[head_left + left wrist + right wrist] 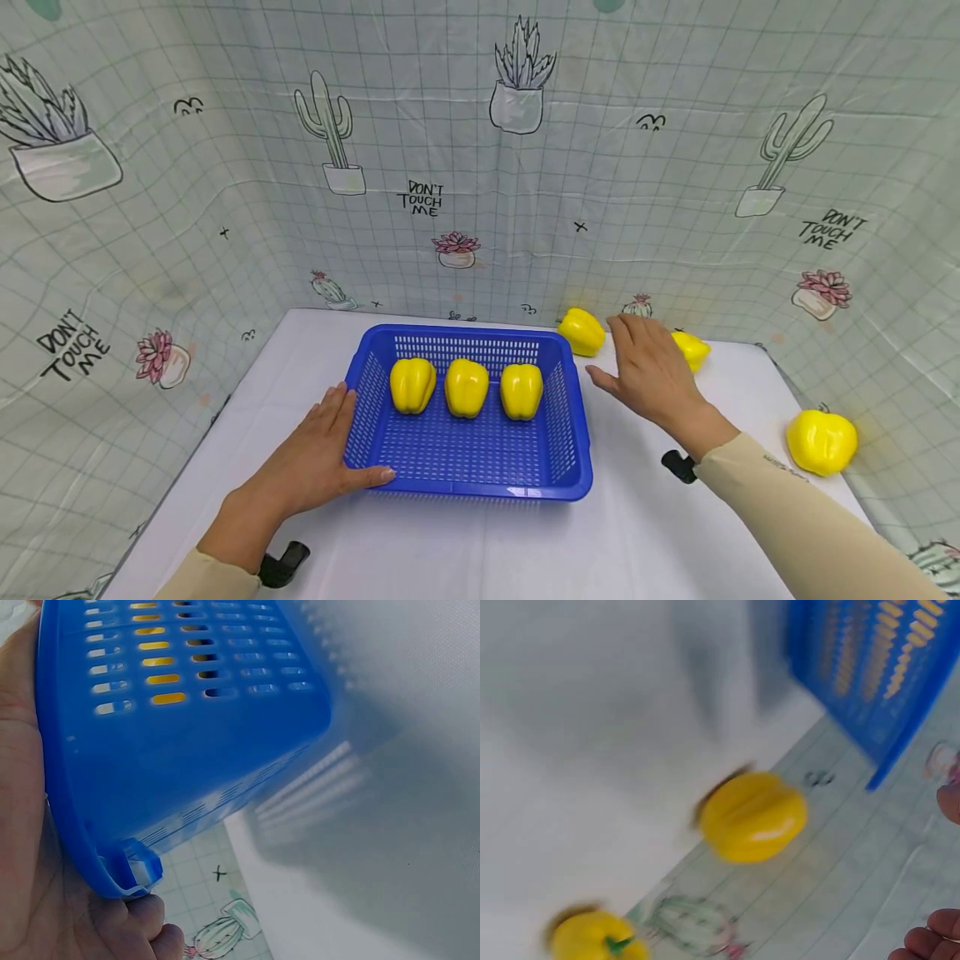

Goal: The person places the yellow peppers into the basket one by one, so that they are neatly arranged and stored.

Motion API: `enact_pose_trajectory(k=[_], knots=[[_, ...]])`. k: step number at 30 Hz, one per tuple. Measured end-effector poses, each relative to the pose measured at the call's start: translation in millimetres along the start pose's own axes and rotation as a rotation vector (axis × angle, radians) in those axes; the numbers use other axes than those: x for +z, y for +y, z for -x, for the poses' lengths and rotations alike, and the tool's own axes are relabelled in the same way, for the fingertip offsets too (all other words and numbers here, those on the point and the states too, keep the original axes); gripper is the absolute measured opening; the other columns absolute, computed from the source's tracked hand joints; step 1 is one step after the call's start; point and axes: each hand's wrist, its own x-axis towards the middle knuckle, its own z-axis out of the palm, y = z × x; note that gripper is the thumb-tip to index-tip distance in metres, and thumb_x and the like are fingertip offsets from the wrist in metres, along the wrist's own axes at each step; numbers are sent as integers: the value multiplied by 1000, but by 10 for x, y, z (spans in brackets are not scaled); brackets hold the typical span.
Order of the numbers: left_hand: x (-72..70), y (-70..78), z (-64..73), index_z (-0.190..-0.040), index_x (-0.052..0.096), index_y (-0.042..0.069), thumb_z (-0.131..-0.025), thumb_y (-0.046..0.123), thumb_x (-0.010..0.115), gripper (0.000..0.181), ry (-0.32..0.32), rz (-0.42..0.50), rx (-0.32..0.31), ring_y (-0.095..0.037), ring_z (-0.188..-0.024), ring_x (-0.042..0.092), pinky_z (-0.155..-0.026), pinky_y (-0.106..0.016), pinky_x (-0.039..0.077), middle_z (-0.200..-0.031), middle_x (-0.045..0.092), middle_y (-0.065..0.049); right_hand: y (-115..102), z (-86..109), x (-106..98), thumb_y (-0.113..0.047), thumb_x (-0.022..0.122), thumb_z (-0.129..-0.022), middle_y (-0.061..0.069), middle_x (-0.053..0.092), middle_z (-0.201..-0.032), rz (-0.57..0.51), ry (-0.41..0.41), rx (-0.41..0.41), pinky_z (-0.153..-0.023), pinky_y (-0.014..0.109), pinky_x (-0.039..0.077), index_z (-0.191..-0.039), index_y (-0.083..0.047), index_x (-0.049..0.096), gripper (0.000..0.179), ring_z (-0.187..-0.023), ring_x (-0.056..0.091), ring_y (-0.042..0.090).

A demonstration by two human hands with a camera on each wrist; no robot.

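A blue plastic basket [457,485] with slotted sides stands on the white table, and three yellow bell peppers [467,388] sit in a row inside it. My left hand [311,458] rests against the basket's left end, straight fingers along the left rim and thumb on the front rim. From the left wrist, the palm lies along the basket rim. My right hand [648,367], fingers extended and holding nothing, hovers right of the basket. Close by its fingertips lies a bell pepper [581,332] behind the basket's back right corner. Another bell pepper [691,351] is partly hidden behind the hand.
One more bell pepper [822,442] lies by the table's right edge, beyond the right sleeve. A printed cloth [457,142] with cactus drawings hangs behind and along both sides of the white table [525,550].
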Motion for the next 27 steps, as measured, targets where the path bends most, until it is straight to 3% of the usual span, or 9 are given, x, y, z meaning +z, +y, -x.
enact_pose_trajectory(k=[4,12,19,24,27], knots=[[3,3,4,-162,22,-12,-81,77,74,132,1,2,0,-53,-158,18,-127,-66,22,-171,16,-34,312,265,-22,-41,87,-84,32,60,-128,49,-20,20,-109,61,48,-135,12,51,82,-118,57,49],[-3,15,8,-163,19,-11,-81,79,72,133,-20,12,-13,-53,-158,16,-127,-66,21,-172,14,-34,913,880,-120,-42,93,-77,38,50,-142,117,-232,100,-118,74,33,-145,15,40,104,-136,44,56],[-5,15,5,-164,18,-10,-81,78,73,133,-34,22,-26,-53,-159,15,-127,-67,20,-172,12,-33,1399,1393,-199,-42,93,-74,42,42,-148,159,-389,147,-120,75,23,-149,19,35,113,-138,37,59],[-7,15,0,-164,18,-11,-81,78,73,133,-35,19,-25,-53,-159,15,-127,-67,19,-172,12,-34,1675,1674,-271,-46,93,-72,44,38,-150,183,-505,176,-123,76,13,-149,20,30,119,-140,32,63],[-9,14,-5,-163,18,-11,-81,78,73,133,-30,16,-20,-53,-159,15,-127,-67,20,-172,12,-34,1793,1802,-290,-45,93,-70,46,38,-149,220,-558,177,-121,78,15,-147,21,31,119,-139,32,65]])
